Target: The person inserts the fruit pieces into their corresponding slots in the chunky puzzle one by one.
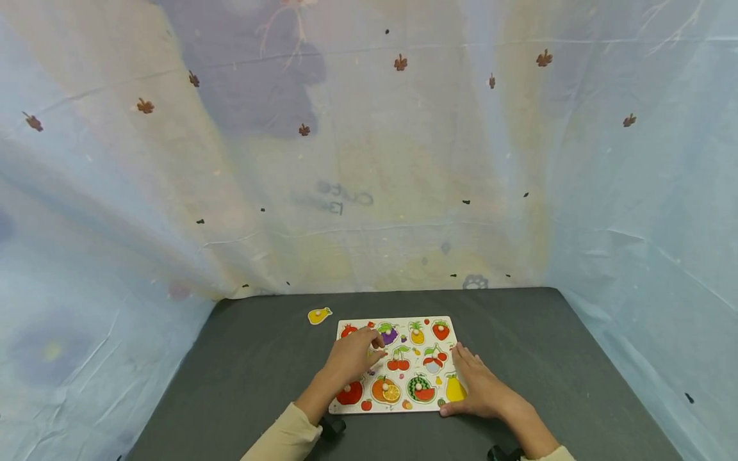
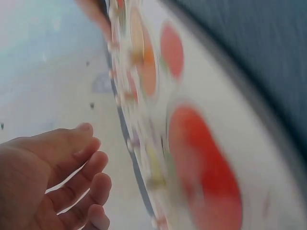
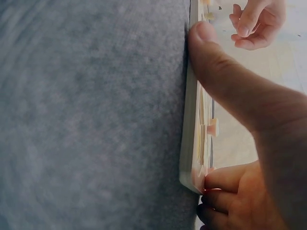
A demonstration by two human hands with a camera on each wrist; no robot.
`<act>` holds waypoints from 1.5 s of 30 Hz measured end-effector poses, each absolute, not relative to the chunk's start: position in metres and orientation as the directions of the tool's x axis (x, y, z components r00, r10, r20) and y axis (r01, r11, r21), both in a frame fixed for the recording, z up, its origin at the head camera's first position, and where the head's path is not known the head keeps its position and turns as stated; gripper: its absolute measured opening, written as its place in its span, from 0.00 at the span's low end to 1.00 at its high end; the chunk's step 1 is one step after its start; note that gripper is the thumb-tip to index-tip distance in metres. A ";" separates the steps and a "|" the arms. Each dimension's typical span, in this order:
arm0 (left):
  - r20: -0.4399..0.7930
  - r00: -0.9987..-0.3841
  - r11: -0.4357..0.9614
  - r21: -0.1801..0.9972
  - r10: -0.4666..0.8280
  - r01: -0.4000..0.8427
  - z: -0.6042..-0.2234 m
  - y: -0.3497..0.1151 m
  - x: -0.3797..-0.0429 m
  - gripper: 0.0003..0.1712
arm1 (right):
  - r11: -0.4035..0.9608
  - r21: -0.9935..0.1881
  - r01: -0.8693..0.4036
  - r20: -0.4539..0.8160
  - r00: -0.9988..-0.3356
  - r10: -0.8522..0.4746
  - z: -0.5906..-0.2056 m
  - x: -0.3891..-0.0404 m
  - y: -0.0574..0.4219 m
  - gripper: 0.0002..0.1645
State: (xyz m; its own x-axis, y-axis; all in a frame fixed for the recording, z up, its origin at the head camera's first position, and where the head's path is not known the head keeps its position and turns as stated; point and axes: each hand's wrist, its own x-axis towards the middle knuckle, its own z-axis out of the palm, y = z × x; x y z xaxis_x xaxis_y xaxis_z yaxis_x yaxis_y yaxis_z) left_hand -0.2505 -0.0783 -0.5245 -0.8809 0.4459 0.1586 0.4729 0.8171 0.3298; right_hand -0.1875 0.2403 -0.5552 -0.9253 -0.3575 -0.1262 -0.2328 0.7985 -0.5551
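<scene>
A white peg puzzle board (image 1: 403,408) with colorful fruit pictures lies on the dark table. Over its left part hovers my left hand (image 1: 353,353), fingers loosely bent, with nothing seen in them. The left wrist view also has that hand (image 2: 57,177) apart from the blurred board (image 2: 201,91). My right hand (image 1: 481,387) holds the board's near right corner, thumb (image 3: 206,52) on the front edge and fingers (image 3: 228,184) along the right side. A loose yellow pear piece (image 1: 319,315) lies beyond the board's far left corner. My left hand hides part of the board's left side.
The dark grey tabletop (image 1: 248,365) surrounds the board. Behind and at both sides hangs a pale patterned cloth (image 1: 375,166) with small leaf shapes. Small knobs (image 3: 213,127) stand up from the board's pieces.
</scene>
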 end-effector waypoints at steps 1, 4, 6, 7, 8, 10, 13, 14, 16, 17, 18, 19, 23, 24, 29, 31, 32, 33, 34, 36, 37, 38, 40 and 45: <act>0.168 -0.883 0.821 0.323 0.439 0.470 -0.524 -0.083 -0.253 0.08 | 0.800 -0.553 -0.233 -0.126 -0.926 -0.357 -0.555 -0.187 0.240 0.86; 0.185 -0.894 0.833 0.323 0.409 0.448 -0.524 -0.097 -0.263 0.07 | 0.803 -0.548 -0.233 -0.127 -0.926 -0.356 -0.554 -0.187 0.239 0.85; 0.190 -0.902 0.843 0.322 0.388 0.430 -0.525 -0.106 -0.269 0.07 | 0.805 -0.545 -0.233 -0.128 -0.926 -0.355 -0.553 -0.187 0.238 0.86; 0.191 -0.905 0.846 0.325 0.379 0.423 -0.525 -0.109 -0.273 0.07 | 0.806 -0.543 -0.233 -0.128 -0.926 -0.355 -0.553 -0.187 0.238 0.86; 0.194 -0.906 0.847 0.326 0.375 0.420 -0.525 -0.112 -0.276 0.07 | 0.807 -0.542 -0.234 -0.128 -0.927 -0.354 -0.553 -0.187 0.237 0.86; 0.193 -0.909 0.851 0.321 0.370 0.415 -0.525 -0.118 -0.282 0.07 | 0.810 -0.538 -0.233 -0.130 -0.927 -0.353 -0.552 -0.187 0.237 0.86; 0.180 -0.912 0.853 0.326 0.368 0.408 -0.523 -0.126 -0.290 0.06 | 0.811 -0.538 -0.232 -0.130 -0.927 -0.352 -0.552 -0.188 0.237 0.86; 0.171 -0.915 0.855 0.328 0.365 0.402 -0.522 -0.129 -0.292 0.06 | 0.811 -0.538 -0.230 -0.130 -0.928 -0.350 -0.553 -0.188 0.237 0.86; 0.160 -0.920 0.861 0.324 0.359 0.392 -0.522 -0.135 -0.298 0.07 | 0.812 -0.538 -0.227 -0.132 -0.929 -0.347 -0.553 -0.188 0.237 0.85; 0.153 -0.923 0.862 0.331 0.353 0.385 -0.521 -0.137 -0.301 0.06 | 0.813 -0.536 -0.226 -0.132 -0.929 -0.345 -0.553 -0.188 0.237 0.85; 0.150 -0.925 0.865 0.327 0.349 0.380 -0.522 -0.141 -0.304 0.06 | 0.815 -0.534 -0.225 -0.132 -0.930 -0.343 -0.553 -0.188 0.237 0.85; 0.153 -0.927 0.870 0.320 0.343 0.375 -0.522 -0.144 -0.307 0.07 | 0.816 -0.532 -0.226 -0.132 -0.930 -0.343 -0.553 -0.188 0.237 0.85; 0.162 -0.933 0.875 0.326 0.322 0.359 -0.525 -0.158 -0.318 0.08 | 0.817 -0.528 -0.233 -0.126 -0.930 -0.346 -0.552 -0.188 0.237 0.85; 0.163 -0.934 0.874 0.331 0.318 0.356 -0.526 -0.161 -0.320 0.08 | 0.816 -0.529 -0.234 -0.124 -0.930 -0.347 -0.552 -0.188 0.237 0.85; 0.159 -0.939 0.864 0.368 0.305 0.343 -0.526 -0.175 -0.332 0.10 | 0.819 -0.526 -0.229 -0.125 -0.932 -0.340 -0.552 -0.187 0.237 0.85; 0.154 -0.943 0.868 0.369 0.294 0.331 -0.526 -0.179 -0.337 0.10 | 0.819 -0.527 -0.228 -0.125 -0.932 -0.340 -0.552 -0.187 0.237 0.85; 0.152 -0.946 0.872 0.369 0.285 0.322 -0.527 -0.181 -0.339 0.10 | 0.818 -0.528 -0.229 -0.124 -0.932 -0.341 -0.552 -0.187 0.237 0.85; 0.147 -0.949 0.874 0.370 0.278 0.314 -0.528 -0.183 -0.341 0.10 | 0.817 -0.529 -0.230 -0.123 -0.932 -0.342 -0.552 -0.188 0.237 0.85; 0.142 -0.952 0.878 0.370 0.271 0.305 -0.528 -0.184 -0.343 0.10 | 0.818 -0.528 -0.229 -0.125 -0.932 -0.341 -0.552 -0.187 0.237 0.85; 0.138 -0.956 0.886 0.360 0.258 0.291 -0.529 -0.188 -0.348 0.10 | 0.818 -0.527 -0.228 -0.126 -0.932 -0.341 -0.552 -0.187 0.238 0.85; 0.137 -0.958 0.892 0.352 0.251 0.284 -0.530 -0.189 -0.350 0.10 | 0.818 -0.527 -0.229 -0.126 -0.931 -0.342 -0.552 -0.188 0.238 0.85; 0.134 -0.960 0.896 0.346 0.245 0.277 -0.531 -0.190 -0.352 0.10 | 0.818 -0.527 -0.230 -0.125 -0.931 -0.342 -0.552 -0.188 0.238 0.85; 0.131 -0.964 0.906 0.330 0.232 0.264 -0.532 -0.193 -0.356 0.09 | 0.819 -0.525 -0.230 -0.127 -0.931 -0.343 -0.552 -0.187 0.239 0.85; 0.111 -0.971 0.918 0.318 0.213 0.238 -0.532 -0.197 -0.358 0.09 | 0.822 -0.517 -0.238 -0.126 -0.929 -0.349 -0.553 -0.188 0.239 0.85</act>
